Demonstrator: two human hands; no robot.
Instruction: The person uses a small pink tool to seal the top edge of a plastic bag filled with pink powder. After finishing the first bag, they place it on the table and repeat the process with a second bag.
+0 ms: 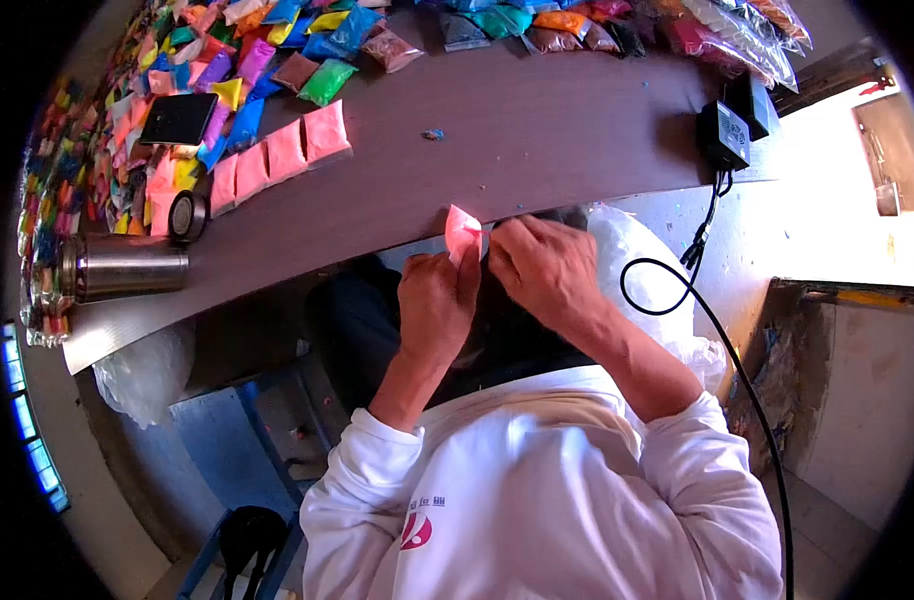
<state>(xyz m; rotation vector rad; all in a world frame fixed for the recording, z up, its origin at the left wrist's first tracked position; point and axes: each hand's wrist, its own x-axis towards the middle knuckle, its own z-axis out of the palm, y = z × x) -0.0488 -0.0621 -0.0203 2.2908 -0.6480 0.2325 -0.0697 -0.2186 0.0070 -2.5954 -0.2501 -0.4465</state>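
Near the front edge of the table, my left hand [439,298] is closed around a small pink packet [463,228], whose upper part sticks up above the fingers. Close beside it on the right, my right hand [542,262] has its fingers curled in a pinch. Whatever lies between those fingertips is hidden or too small to make out. Further back on the left, several pink packets [286,152] lie side by side in a row on the brown table [397,160].
A heap of colourful packets [217,70] covers the back left, with a black phone [179,119] on it. A steel flask [132,268] lies on its side at left. A black box [724,135] with a cable [737,360] stands right. White plastic bags [642,260] hang near the edge.
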